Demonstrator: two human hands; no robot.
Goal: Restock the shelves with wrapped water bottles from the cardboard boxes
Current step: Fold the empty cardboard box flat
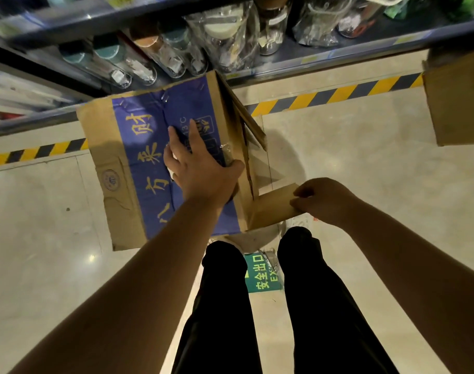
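A cardboard box (138,147) with a blue printed band lies on its side on the floor in front of the shelves, its open end to the right. My left hand (200,168) rests flat on the blue face, fingers spread, thumb hooked over the right edge. My right hand (325,201) pinches the box's near flap (273,209) at its outer end. Wrapped glass water bottles (225,36) in clear plastic stand on the bottom shelf (338,54) behind the box. The inside of the box is hidden.
A second cardboard box (457,101) sits at the right edge. A yellow-black hazard strip (338,94) runs along the shelf base. My black-trousered legs (257,306) stand just behind the box, over a green exit sign (260,273) on the tiled floor.
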